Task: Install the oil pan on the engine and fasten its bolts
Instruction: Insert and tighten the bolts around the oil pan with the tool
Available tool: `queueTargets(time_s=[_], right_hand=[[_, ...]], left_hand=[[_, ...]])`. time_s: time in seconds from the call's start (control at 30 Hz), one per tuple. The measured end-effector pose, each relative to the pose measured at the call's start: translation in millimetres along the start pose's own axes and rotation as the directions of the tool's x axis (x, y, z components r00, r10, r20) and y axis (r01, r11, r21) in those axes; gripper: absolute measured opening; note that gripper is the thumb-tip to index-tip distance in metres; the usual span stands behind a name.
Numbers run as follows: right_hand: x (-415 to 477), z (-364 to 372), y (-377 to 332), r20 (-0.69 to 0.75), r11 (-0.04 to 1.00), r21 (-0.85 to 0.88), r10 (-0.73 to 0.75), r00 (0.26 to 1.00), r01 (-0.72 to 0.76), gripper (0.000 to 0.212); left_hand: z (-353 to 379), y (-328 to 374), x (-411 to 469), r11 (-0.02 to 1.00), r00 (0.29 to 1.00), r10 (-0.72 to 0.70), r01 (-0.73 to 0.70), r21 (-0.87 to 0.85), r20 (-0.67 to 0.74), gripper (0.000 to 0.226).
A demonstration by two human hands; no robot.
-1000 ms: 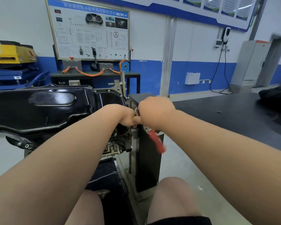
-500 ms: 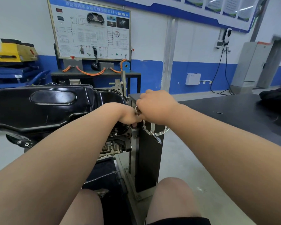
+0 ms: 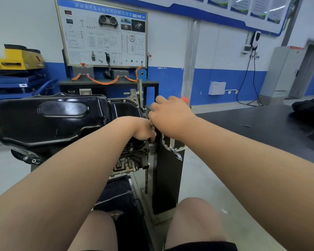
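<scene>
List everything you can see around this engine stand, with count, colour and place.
glossy black steel oil pan: one, black, atop the engine, left.
grey metal engine: one, grey, under the pan.
black upright stand column: one, black, beside the engine.
chrome handwheel: one, silver, on the column.
red-handled tool: one, red, blurred tip, centre.
white wiring training board: one, white, back wall.
orange cables: several, orange, below the board.
yellow machine: one, yellow, far left.
dark worktable: one, black, right.
left hand: one, at the pan's right edge, grasp hidden.
right hand: one, gripping the tool.
</scene>
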State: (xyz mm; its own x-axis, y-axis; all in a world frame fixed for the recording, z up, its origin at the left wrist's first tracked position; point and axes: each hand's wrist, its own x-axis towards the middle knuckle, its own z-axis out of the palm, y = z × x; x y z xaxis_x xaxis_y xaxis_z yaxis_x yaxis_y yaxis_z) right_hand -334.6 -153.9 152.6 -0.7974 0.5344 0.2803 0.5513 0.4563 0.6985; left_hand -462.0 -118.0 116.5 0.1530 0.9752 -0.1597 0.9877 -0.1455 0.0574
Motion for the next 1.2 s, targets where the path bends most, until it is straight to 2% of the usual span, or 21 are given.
queueTargets(time_s=[0.07, 0.13, 0.2, 0.23, 0.27, 0.3, 0.33, 0.4, 0.47, 0.5, 0.57, 0.67, 0.73, 0.8, 0.9, 0.97, 1.0, 1.03, 1.1, 1.13, 1.2], right_hand=[[-1, 2, 2, -0.014, 1.000, 0.025, 0.008, 1.000, -0.007, 0.018], [-4, 4, -3, 0.058, 0.971, 0.166, 0.166, 0.984, -0.174, 0.021], [-4, 8, -6, 0.274, 0.826, 0.390, 0.319, 0.907, -0.408, 0.046], [-4, 11, -5, 0.347, 0.739, 0.473, 0.344, 0.872, -0.480, 0.051], [-4, 11, -4, 0.373, 0.708, 0.493, 0.354, 0.858, -0.506, 0.053], [-4, 10, -2, 0.352, 0.749, 0.450, 0.353, 0.867, -0.487, 0.051], [-3, 7, 0, 0.278, 0.840, 0.355, 0.323, 0.904, -0.410, 0.045], [-1, 4, 4, 0.066, 0.981, 0.132, 0.136, 0.988, -0.144, 0.020], [3, 3, 6, -0.053, 0.999, 0.033, -0.021, 0.998, 0.023, 0.018], [5, 4, 4, -0.070, 0.998, 0.056, -0.012, 0.997, 0.016, 0.017], [7, 5, -3, -0.039, 0.972, 0.186, 0.150, 0.988, -0.141, 0.015], [10, 12, -11, 0.237, 0.742, 0.490, 0.392, 0.889, -0.458, 0.047], [13, 14, -13, 0.235, 0.697, 0.523, 0.435, 0.869, -0.490, 0.052], [10, 12, -11, 0.165, 0.757, 0.501, 0.392, 0.905, -0.419, 0.051], [5, 8, 0, -0.034, 0.959, 0.272, 0.094, 0.995, -0.082, 0.037], [2, 7, 7, -0.080, 0.992, 0.090, -0.085, 0.993, 0.092, 0.018], [1, 7, 7, -0.082, 0.993, 0.061, -0.101, 0.992, 0.106, 0.020], [1, 7, 5, -0.058, 0.995, 0.079, -0.058, 0.997, 0.062, 0.020], [1, 3, 0, 0.036, 0.973, 0.187, 0.128, 0.991, -0.132, 0.020], [2, 3, -2, 0.127, 0.932, 0.264, 0.220, 0.967, -0.247, 0.031], [3, 5, -5, 0.287, 0.820, 0.411, 0.297, 0.910, -0.398, 0.045]], left_hand=[[0, 2, 3, 0.999, 1.000, -0.013, 0.013, 0.033, 0.017, 0.037], [0, 0, 5, 0.999, 1.000, 0.004, -0.005, 0.032, 0.017, 0.030], [2, 0, 3, 0.999, 1.000, 0.024, -0.024, 0.025, 0.003, 0.019], [3, -1, 2, 1.000, 1.000, 0.021, -0.021, 0.017, -0.022, 0.021], [5, -1, 2, 1.000, 0.998, 0.013, -0.012, 0.021, -0.064, 0.026], [8, -3, 3, 1.000, 0.993, -0.002, 0.005, 0.025, -0.121, 0.028], [12, -6, 3, 0.999, 0.982, -0.027, 0.030, 0.014, -0.187, 0.027], [21, -12, 3, 0.997, 0.952, -0.079, 0.076, -0.019, -0.297, 0.028], [29, -16, 3, 0.995, 0.925, -0.082, 0.099, 0.028, -0.371, 0.029], [33, -19, 2, 0.994, 0.906, -0.083, 0.106, 0.032, -0.415, 0.028], [39, -24, -3, 0.997, 0.858, -0.082, 0.079, -0.027, -0.507, 0.024], [42, -27, -11, 0.984, 0.801, -0.062, -0.050, -0.169, -0.596, 0.009], [38, -25, -16, 0.960, 0.740, -0.047, -0.152, -0.236, -0.671, 0.024], [31, -26, -19, 0.945, 0.717, -0.005, -0.224, -0.238, -0.697, 0.032], [26, -31, -23, 0.940, 0.761, 0.098, -0.282, -0.192, -0.641, 0.018], [23, -30, -23, 0.945, 0.795, 0.135, -0.284, -0.165, -0.592, 0.015], [21, -29, -22, 0.949, 0.808, 0.143, -0.276, -0.152, -0.572, 0.017], [19, -28, -21, 0.949, 0.816, 0.146, -0.275, -0.154, -0.559, 0.018], [16, -27, -22, 0.940, 0.824, 0.142, -0.285, -0.185, -0.549, 0.010], [15, -27, -22, 0.940, 0.829, 0.143, -0.285, -0.187, -0.541, 0.011], [16, -25, -22, 0.945, 0.848, 0.155, -0.276, -0.174, -0.507, 0.014]])
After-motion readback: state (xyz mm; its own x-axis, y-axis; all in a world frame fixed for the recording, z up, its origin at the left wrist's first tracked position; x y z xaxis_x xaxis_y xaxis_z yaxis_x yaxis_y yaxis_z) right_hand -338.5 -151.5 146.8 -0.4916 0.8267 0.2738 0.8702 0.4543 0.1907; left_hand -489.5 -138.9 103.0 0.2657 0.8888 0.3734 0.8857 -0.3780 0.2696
